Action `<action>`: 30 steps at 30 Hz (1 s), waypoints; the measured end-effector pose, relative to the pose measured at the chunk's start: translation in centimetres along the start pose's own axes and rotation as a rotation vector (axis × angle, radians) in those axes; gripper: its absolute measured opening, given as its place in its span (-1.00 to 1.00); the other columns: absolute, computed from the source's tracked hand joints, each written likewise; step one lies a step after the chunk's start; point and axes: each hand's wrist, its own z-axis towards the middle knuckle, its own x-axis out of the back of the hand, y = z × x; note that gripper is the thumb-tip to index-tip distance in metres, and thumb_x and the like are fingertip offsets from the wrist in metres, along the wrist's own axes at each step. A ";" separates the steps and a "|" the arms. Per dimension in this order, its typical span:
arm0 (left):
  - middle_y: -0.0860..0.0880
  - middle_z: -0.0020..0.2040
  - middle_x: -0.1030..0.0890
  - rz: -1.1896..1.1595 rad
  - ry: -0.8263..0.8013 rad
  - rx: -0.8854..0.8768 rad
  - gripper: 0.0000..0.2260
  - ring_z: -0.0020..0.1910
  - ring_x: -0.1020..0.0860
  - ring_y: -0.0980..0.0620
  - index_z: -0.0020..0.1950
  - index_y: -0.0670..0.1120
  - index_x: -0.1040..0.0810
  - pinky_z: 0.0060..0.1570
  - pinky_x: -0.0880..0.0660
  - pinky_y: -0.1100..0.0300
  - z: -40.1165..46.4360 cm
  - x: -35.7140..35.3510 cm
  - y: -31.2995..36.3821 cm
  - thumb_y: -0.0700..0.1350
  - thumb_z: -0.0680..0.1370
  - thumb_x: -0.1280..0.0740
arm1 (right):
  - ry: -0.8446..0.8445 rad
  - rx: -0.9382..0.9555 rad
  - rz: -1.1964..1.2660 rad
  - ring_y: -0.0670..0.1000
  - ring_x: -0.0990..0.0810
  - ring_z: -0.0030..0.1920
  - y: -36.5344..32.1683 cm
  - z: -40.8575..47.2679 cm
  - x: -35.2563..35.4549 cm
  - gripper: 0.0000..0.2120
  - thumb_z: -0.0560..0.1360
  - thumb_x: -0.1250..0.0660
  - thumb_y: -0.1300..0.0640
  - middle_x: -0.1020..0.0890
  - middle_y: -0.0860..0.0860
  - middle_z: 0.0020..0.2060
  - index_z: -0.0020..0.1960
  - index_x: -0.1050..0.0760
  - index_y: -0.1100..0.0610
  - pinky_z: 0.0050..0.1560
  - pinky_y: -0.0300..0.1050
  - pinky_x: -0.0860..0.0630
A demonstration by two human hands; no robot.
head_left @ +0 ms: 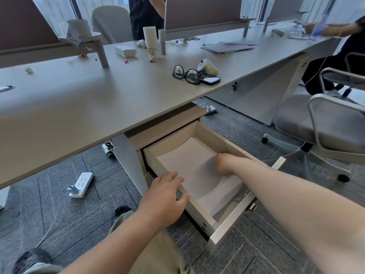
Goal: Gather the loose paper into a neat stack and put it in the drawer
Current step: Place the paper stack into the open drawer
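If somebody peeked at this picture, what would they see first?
Probably the open drawer under the desk, with a paper stack lying inside. The right hand reaches down onto the paper while the left hand touches the drawer's side wall. Black glasses sit near the desk's front edge.

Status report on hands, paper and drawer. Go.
Left hand on drawer side wall. Right hand down on paper stack inside. Drawer open, nothing blocking.

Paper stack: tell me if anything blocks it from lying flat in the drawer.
Nothing visible does. The paper stack already lies inside the open drawer, with the right hand on it and the left hand at the drawer's side wall.
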 end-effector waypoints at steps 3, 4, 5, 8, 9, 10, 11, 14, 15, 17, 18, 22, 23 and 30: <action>0.17 0.66 -0.14 0.060 -0.002 -0.039 -0.44 0.61 -0.09 -0.03 0.61 0.16 -0.24 0.57 -0.16 -0.07 -0.9 -0.2 1.1 0.30 0.64 -0.12 | 0.028 0.124 -0.022 0.14 -0.53 0.09 0.9 -0.6 0.7 -0.72 0.63 -0.24 0.16 -0.60 0.20 0.26 0.29 -0.54 0.22 -0.02 -0.10 -0.41; 0.16 0.66 -0.13 0.068 -0.016 -0.052 -0.41 0.62 -0.06 -0.06 0.62 0.17 -0.22 0.59 -0.13 -0.11 -1.3 -0.3 1.6 0.34 0.62 -0.09 | 0.020 0.137 -0.009 0.18 -0.56 0.21 1.3 -1.2 0.9 -0.65 0.64 -0.21 0.17 -0.56 0.21 0.33 0.38 -0.49 0.25 0.08 -0.09 -0.44; 0.16 0.67 -0.11 0.072 -0.031 -0.058 -0.38 0.63 -0.04 -0.07 0.62 0.18 -0.20 0.60 -0.09 -0.13 -1.6 -0.4 1.8 0.38 0.60 -0.05 | 0.032 0.175 -0.001 0.19 -0.52 0.35 1.4 -1.9 1.3 -0.59 0.64 -0.18 0.17 -0.51 0.21 0.41 0.46 -0.42 0.25 0.21 -0.08 -0.45; 0.13 0.67 -0.09 0.095 -0.046 -0.107 -0.28 0.65 0.05 -0.04 0.61 0.18 -0.21 0.62 0.05 -0.15 -2.7 -0.4 2.8 0.47 0.52 0.06 | -0.032 0.355 0.069 0.08 -0.36 0.53 3.0 -5.0 2.4 -0.42 0.65 -0.24 0.01 -0.36 0.05 0.56 0.62 -0.22 0.10 0.43 -0.10 -0.31; 0.13 0.67 -0.09 0.103 -0.045 -0.141 -0.26 0.65 0.08 -0.01 0.61 0.18 -0.22 0.63 0.11 -0.14 -3.0 -0.4 3.2 0.50 0.51 0.07 | -0.097 0.413 0.051 0.03 -0.36 0.52 3.9 -6.1 2.8 -0.38 0.64 -0.28 -0.08 -0.35 -0.02 0.57 0.63 -0.21 0.03 0.44 -0.11 -0.31; 0.14 0.67 -0.08 0.106 -0.048 -0.180 -0.26 0.66 0.11 0.02 0.60 0.19 -0.22 0.63 0.14 -0.13 -3.3 -0.3 3.5 0.52 0.51 0.06 | -0.154 0.457 0.029 -0.04 -0.36 0.51 4.7 -7.1 3.1 -0.34 0.60 -0.33 -0.15 -0.35 -0.10 0.56 0.63 -0.21 -0.04 0.46 -0.12 -0.31; 0.15 0.67 -0.08 0.105 -0.055 -0.221 -0.26 0.65 0.12 0.05 0.60 0.20 -0.23 0.63 0.14 -0.13 -3.6 -0.3 3.9 0.53 0.51 0.03 | -0.202 0.496 0.010 -0.10 -0.36 0.50 5.5 -8.1 3.3 -0.28 0.55 -0.39 -0.20 -0.34 -0.17 0.55 0.62 -0.21 -0.11 0.49 -0.11 -0.30; 0.18 0.66 -0.10 0.126 -0.084 -0.338 -0.25 0.65 0.09 0.07 0.59 0.23 -0.23 0.62 0.11 -0.17 -4.3 -0.2 5.1 0.56 0.48 -0.08 | -0.279 0.557 -0.120 -0.18 -0.34 0.47 7.3 -10.0 3.6 -0.11 0.36 -0.53 -0.24 -0.34 -0.29 0.52 0.59 -0.19 -0.25 0.52 -0.08 -0.29; 0.19 0.65 -0.11 0.155 -0.083 -0.371 -0.24 0.65 0.07 0.06 0.57 0.23 -0.25 0.61 0.11 -0.18 -4.5 -0.2 5.4 0.57 0.46 -0.11 | -0.285 0.556 -0.192 -0.15 -0.35 0.47 7.6 -10.2 3.4 -0.07 0.33 -0.55 -0.21 -0.33 -0.28 0.52 0.58 -0.18 -0.26 0.50 -0.06 -0.31; 0.18 0.64 -0.14 0.219 -0.068 -0.419 -0.27 0.65 0.04 0.03 0.54 0.23 -0.29 0.61 0.11 -0.21 -4.7 -0.5 5.6 0.53 0.44 -0.19 | -0.232 0.551 -0.321 -0.07 -0.34 0.50 8.0 -10.2 2.6 -0.07 0.33 -0.57 -0.16 -0.32 -0.22 0.54 0.58 -0.18 -0.25 0.50 0.01 -0.32; 0.17 0.64 -0.16 0.239 -0.058 -0.432 -0.29 0.65 0.02 0.02 0.52 0.22 -0.32 0.61 0.12 -0.22 -4.8 -0.6 5.7 0.49 0.44 -0.21 | -0.177 0.564 -0.372 -0.03 -0.32 0.51 8.1 -10.3 2.1 -0.10 0.35 -0.57 -0.12 -0.32 -0.19 0.54 0.58 -0.20 -0.23 0.51 0.02 -0.31; 0.18 0.61 -0.24 0.232 -0.017 -0.418 -0.36 0.65 -0.05 0.01 0.45 0.20 -0.41 0.63 0.11 -0.17 -5.0 -0.8 5.4 0.42 0.43 -0.22 | 0.022 0.659 -0.408 -0.02 -0.35 0.46 8.3 -10.2 1.6 -0.24 0.36 -0.54 -0.08 -0.40 -0.20 0.46 0.50 -0.34 -0.19 0.47 0.00 -0.33; 0.18 0.60 -0.26 0.225 -0.002 -0.412 -0.37 0.64 -0.08 0.02 0.44 0.19 -0.42 0.63 0.09 -0.16 -4.9 -0.9 5.3 0.42 0.43 -0.22 | 0.045 0.675 -0.402 -0.03 -0.36 0.45 8.3 -10.1 1.6 -0.26 0.36 -0.54 -0.07 -0.41 -0.20 0.46 0.49 -0.36 -0.18 0.46 -0.01 -0.33; 0.17 0.55 -0.36 0.203 0.099 -0.345 -0.38 0.59 -0.21 0.04 0.42 0.17 -0.51 0.63 0.02 -0.10 -4.0 -0.1 3.1 0.43 0.44 -0.22 | 0.229 0.775 -0.385 -0.07 -0.29 0.48 6.6 -8.7 1.6 -0.27 0.36 -0.53 -0.06 -0.40 -0.21 0.45 0.49 -0.38 -0.16 0.51 -0.09 -0.22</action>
